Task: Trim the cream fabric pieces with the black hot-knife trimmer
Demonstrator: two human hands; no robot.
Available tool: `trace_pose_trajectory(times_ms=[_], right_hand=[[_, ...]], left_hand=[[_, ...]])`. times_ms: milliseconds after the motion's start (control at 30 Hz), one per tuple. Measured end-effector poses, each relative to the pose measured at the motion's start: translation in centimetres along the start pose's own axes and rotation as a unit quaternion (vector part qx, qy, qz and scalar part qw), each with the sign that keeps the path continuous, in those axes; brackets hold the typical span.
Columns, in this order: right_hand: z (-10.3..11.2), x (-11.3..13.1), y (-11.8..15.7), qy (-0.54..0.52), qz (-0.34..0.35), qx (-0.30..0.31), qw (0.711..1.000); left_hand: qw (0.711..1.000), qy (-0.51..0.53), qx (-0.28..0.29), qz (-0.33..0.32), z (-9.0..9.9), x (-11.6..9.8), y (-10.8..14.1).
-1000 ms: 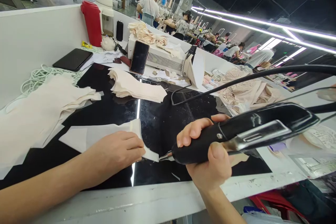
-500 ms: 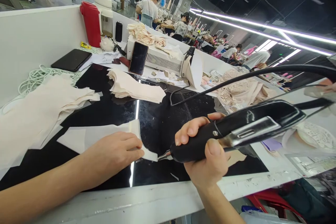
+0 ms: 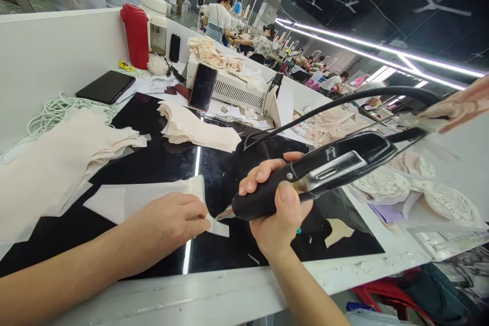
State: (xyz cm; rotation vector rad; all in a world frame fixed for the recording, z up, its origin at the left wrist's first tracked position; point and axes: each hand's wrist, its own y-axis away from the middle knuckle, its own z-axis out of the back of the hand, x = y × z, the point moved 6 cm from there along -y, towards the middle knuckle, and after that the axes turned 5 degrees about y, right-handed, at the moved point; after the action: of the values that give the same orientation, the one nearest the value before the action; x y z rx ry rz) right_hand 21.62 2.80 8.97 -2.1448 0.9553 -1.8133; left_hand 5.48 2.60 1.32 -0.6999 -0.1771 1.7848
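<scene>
My right hand (image 3: 277,204) is wrapped round a black corded handheld tool (image 3: 317,168) with a metal side lever. The tool's pointed metal tip (image 3: 226,213) is at the curved edge of a white fabric piece (image 3: 153,196), just right of my left fingertips. My left hand (image 3: 175,219) lies on that piece, its fingers curled and pressed together on the edge; the fingertips' underside is hidden. The fabric piece lies flat on a glossy black panel (image 3: 160,249). Beyond it is a stack of cream fabric pieces (image 3: 198,127), and a larger fabric stack (image 3: 64,163) spreads at the left.
A phone (image 3: 203,86) leans against a white vented box (image 3: 233,89). Behind are a black tablet (image 3: 106,86), red container (image 3: 136,35) and green cord (image 3: 57,114). Lace cups (image 3: 443,198) lie right. The tool's cable (image 3: 344,99) arches across. A blurred pinkish shape (image 3: 466,104) is unclear.
My right hand and the tool have moved left and slightly up, bringing the tip from the fabric's right end to its curved edge near my left fingers. My left hand stays put.
</scene>
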Motion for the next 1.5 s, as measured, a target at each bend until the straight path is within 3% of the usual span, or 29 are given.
trace_pose_trajectory(times_ms=[367, 567, 767, 1133, 1500], right_hand=[[-0.2, 0.0, 0.4, -0.009, 0.007, 0.027, 1.000], [1.0, 0.8, -0.1, -0.033, 0.000, -0.009, 0.999], [1.7, 0.7, 0.4, -0.041, -0.008, -0.006, 0.999], [1.2, 0.8, 0.5, -0.064, -0.012, -0.003, 0.998], [0.0, 0.6, 1.4, -0.078, -0.007, 0.041, 0.996]], left_hand=[[1.000, 0.001, 0.001, 0.003, -0.2, 0.0, 0.0], [1.000, 0.006, 0.005, 0.004, -0.1, 0.1, 0.1], [1.000, 0.013, 0.011, -0.002, -0.5, 0.2, 0.2], [0.999, 0.010, 0.030, 0.010, -0.9, 0.6, 0.4], [0.998, 0.026, 0.048, 0.016, -0.8, 0.4, 0.0]])
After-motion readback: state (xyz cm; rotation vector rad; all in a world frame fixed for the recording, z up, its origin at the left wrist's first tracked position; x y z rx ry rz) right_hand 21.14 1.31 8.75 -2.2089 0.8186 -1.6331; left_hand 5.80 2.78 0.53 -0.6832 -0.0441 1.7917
